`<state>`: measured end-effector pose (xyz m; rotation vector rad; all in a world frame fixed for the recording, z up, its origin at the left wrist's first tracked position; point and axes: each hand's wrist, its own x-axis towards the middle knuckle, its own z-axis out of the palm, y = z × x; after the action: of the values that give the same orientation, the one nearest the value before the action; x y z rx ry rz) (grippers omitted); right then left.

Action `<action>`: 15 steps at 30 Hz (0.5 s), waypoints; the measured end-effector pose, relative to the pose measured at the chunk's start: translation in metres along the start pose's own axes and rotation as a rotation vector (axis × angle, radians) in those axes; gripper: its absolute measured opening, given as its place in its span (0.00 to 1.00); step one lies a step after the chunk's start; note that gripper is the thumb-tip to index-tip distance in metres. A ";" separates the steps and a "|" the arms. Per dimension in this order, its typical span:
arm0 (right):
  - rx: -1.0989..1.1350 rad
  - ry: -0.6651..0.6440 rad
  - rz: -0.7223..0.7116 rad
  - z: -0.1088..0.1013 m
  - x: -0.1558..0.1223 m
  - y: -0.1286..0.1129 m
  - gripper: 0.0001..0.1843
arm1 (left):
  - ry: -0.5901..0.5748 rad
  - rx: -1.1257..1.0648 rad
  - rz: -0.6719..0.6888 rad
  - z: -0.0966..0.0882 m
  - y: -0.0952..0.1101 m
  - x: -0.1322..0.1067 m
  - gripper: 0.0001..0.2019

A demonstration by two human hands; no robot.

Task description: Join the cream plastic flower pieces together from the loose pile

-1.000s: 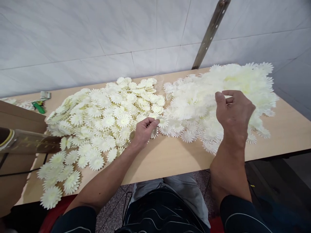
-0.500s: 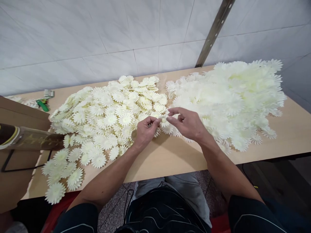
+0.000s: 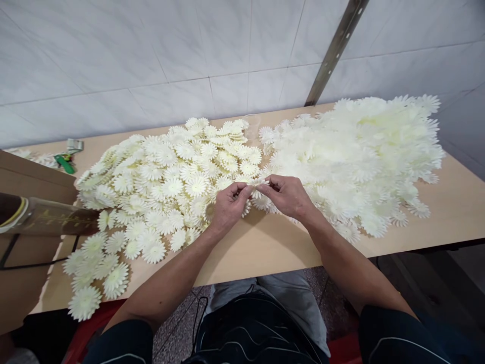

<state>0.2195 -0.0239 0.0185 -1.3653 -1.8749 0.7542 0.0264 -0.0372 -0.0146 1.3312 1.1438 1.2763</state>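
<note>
A pale tiled wall [image 3: 113, 55] with faint grey veining spans 10 to 2 o'clock, its joints thin and dark. A metal strip [image 3: 335, 52] (pierced with small holes) slants against it between 1 and 2 o'clock. A light wood bench [image 3: 250, 255] stretches from 8 to 3 o'clock. Speckled floor [image 3: 170, 323] shows at 7 o'clock; 4 o'clock is dim.

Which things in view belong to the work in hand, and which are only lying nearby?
Seemingly in use:
left hand
right hand
pale flower held between them
left flower pile
right flower pile

Seemingly just nearby:
green object
clear cylinder
cardboard box
</note>
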 end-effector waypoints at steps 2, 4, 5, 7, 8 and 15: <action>-0.003 0.000 0.011 0.000 0.000 0.001 0.29 | -0.014 -0.022 -0.024 0.000 0.000 0.001 0.25; -0.010 0.001 0.023 0.001 0.000 0.002 0.29 | -0.021 -0.039 -0.042 0.000 0.000 0.001 0.26; -0.012 0.003 0.027 0.001 0.000 0.002 0.29 | -0.024 -0.049 -0.052 0.000 0.001 0.001 0.27; -0.006 0.005 0.036 0.002 0.000 0.001 0.31 | -0.034 -0.078 -0.087 0.001 0.004 0.001 0.27; 0.004 -0.001 0.044 0.001 0.000 0.000 0.33 | -0.043 -0.102 -0.112 0.001 0.006 0.001 0.27; 0.132 -0.115 0.124 -0.009 0.001 -0.005 0.38 | -0.066 -0.320 -0.273 0.004 0.020 0.000 0.29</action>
<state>0.2241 -0.0240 0.0279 -1.3893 -1.8042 1.0200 0.0305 -0.0394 0.0051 0.9400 0.9886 1.1493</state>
